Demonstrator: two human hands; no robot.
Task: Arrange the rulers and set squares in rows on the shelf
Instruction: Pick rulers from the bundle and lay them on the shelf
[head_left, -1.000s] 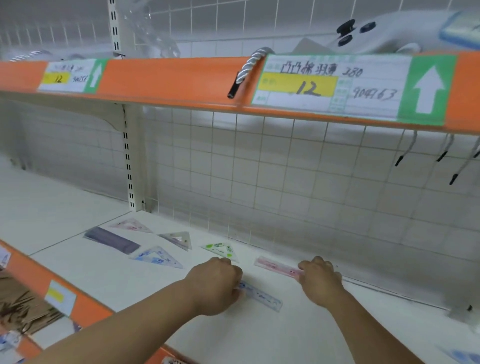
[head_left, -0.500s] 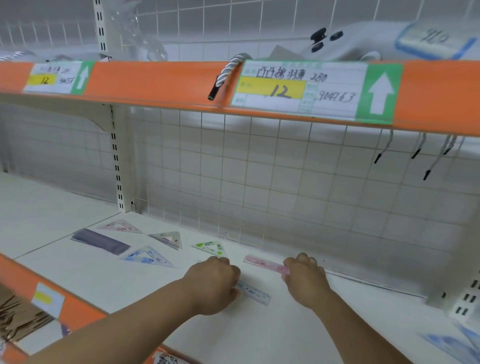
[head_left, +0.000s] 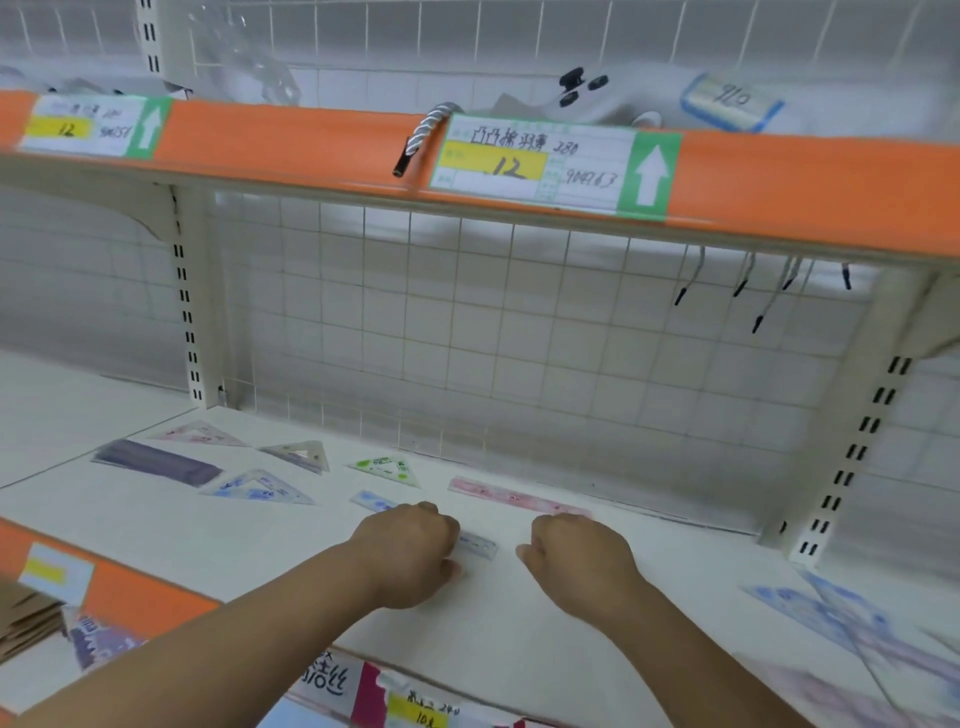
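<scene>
We see both hands low over the white shelf (head_left: 519, 639), forearms reaching in from the near edge. The left hand (head_left: 410, 551) sits on top of the blue ruler (head_left: 479, 545), its fingers (head_left: 434, 514) curled down over it and the thumb tucked at the near side. The ruler lies flat and slanted, with one end showing past the knuckles on the far left and the other poking out toward the right hand (head_left: 576, 564). That hand is balled up, knuckles up, just beside the blue ruler's free end and apart from it. Its far side meets the near end of the pink ruler (head_left: 514, 496), but we cannot tell whether its curled fingers grip that ruler or hold nothing, since their tips are hidden.

The pink ruler lies flat near the wire grid (head_left: 467, 338) at the back. To its left, flat on the shelf in a loose row, we find a green set square (head_left: 387, 467), a clear set square (head_left: 301, 454) and a pink set square (head_left: 200, 434), with a blue set square (head_left: 260, 488) and a purple ruler (head_left: 156, 462) nearer us. A blurred heap of rulers (head_left: 841, 618) lies well apart at the right edge. Above runs an orange shelf edge bearing a price label (head_left: 550, 166).
</scene>
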